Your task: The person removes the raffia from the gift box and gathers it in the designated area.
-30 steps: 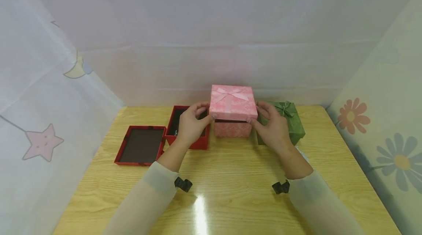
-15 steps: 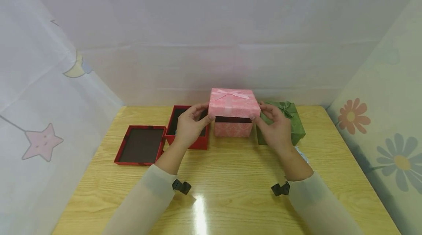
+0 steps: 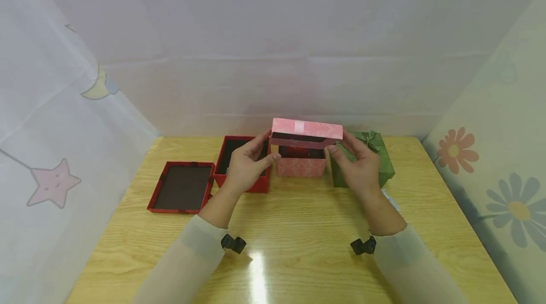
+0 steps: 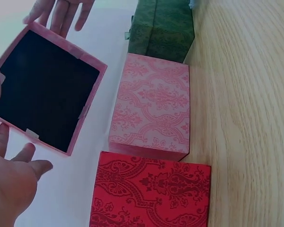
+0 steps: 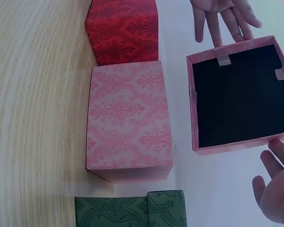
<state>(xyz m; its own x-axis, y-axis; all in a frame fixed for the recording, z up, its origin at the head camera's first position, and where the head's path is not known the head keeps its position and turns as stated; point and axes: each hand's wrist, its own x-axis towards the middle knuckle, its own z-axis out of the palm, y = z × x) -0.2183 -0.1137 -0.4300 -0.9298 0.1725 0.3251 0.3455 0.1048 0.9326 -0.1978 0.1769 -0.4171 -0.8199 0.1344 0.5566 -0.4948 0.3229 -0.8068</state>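
Note:
Both hands hold a pink gift box lid (image 3: 307, 127), one at each side, raised over its pink box (image 3: 301, 168). My left hand (image 3: 247, 164) grips the lid's left side; my right hand (image 3: 360, 169) has the right side. Tilted with its front edge up, the lid shows a black inside with small tape pieces in the left wrist view, where the lid (image 4: 49, 90) stands apart from the box (image 4: 151, 101). The box's dark inside shows below the lid in the head view, with something dark red in it.
Left of the pink box stands an uncovered red box (image 3: 260, 184), its red lid (image 3: 181, 188) lying upturned beside it. A green box (image 3: 384, 164) with a bow stands at the right. A small pale item (image 3: 390, 198) lies partly behind the right forearm.
The pink lid has risen off the box and tipped back, so its bow top has gone from sight and its underside shows. Both hands moved slightly apart with it.

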